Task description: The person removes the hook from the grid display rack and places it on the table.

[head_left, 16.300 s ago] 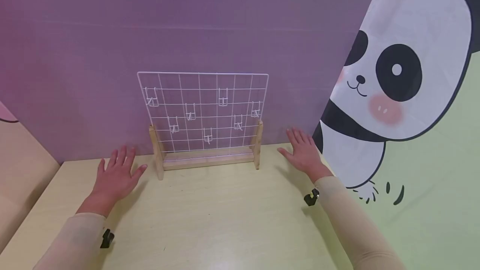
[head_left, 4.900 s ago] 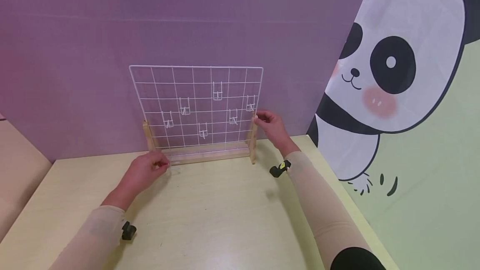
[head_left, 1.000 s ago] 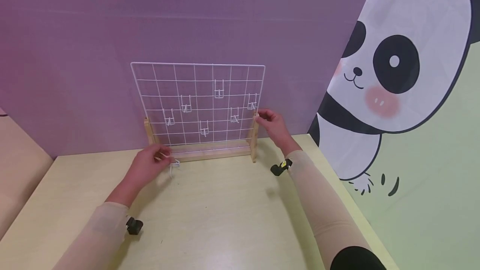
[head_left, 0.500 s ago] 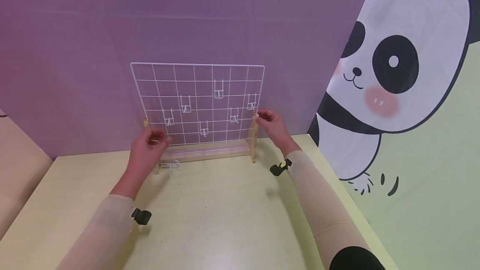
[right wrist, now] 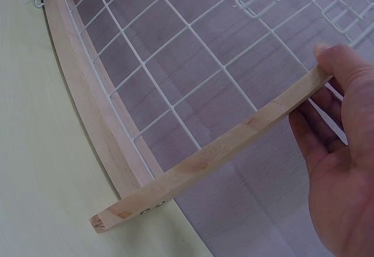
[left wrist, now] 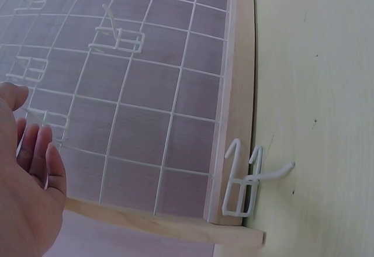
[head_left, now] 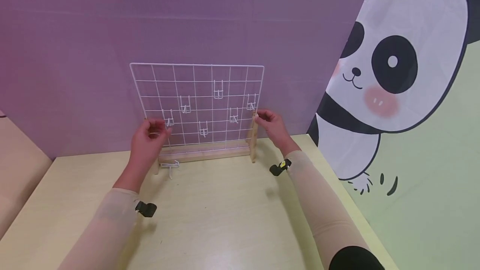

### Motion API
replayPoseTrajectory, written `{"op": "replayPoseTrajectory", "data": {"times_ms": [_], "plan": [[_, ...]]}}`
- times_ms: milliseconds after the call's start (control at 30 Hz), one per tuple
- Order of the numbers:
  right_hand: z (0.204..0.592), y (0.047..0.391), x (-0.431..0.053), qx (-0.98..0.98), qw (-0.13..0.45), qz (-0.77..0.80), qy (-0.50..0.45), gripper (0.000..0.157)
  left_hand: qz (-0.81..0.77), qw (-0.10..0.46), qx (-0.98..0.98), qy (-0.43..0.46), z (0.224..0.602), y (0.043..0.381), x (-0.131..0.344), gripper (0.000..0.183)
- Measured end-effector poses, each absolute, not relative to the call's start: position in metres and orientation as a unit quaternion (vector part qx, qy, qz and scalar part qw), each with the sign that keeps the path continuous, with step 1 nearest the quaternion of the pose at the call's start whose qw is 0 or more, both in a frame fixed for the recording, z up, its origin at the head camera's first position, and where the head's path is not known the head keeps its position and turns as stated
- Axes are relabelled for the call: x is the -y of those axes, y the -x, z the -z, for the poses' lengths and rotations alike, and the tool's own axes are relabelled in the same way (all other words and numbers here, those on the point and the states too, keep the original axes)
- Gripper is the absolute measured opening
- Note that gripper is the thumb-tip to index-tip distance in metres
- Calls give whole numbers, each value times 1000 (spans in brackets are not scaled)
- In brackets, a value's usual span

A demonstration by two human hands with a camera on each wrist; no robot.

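A white wire grid (head_left: pixel 221 65) stands upright in a wooden stand (head_left: pixel 210 157) at the back of the table. My left hand (head_left: pixel 145 143) is beside the grid's lower-left hook (head_left: pixel 169 121), thumb and fingers apart around it. In the left wrist view that hook (left wrist: pixel 54 118) shows just past the loosely bent fingertips, and the hand grips nothing. A loose white hook (left wrist: pixel 241 188) rests against the stand's base, its prong over the table. My right hand (head_left: pixel 275 129) pinches the top of the right wooden post (right wrist: pixel 234 137) between thumb and fingers.
Several other white hooks hang on the grid, among them a high one (head_left: pixel 218 91) and a low one (head_left: pixel 203 129). A purple wall (head_left: pixel 198 20) rises right behind the stand. A panda mural (head_left: pixel 397 107) covers the wall to the right of the table (head_left: pixel 210 224).
The upper-left hook has come off the grid and now lies at the base. My left hand has let go of it and risen to the lower-left hook. The right hand keeps holding the post.
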State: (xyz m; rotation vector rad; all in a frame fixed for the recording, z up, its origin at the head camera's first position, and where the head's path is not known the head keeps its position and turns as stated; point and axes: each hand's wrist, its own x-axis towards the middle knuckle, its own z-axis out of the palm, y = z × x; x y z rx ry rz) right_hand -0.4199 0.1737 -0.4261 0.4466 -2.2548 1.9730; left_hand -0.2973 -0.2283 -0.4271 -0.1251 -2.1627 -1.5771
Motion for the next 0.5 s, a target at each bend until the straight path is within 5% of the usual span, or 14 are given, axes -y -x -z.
{"op": "replayPoseTrajectory", "data": {"times_ms": [500], "plan": [[426,420,-173,740,61,-653,-149,30,574,249,778,59,428,303,221,34]]}}
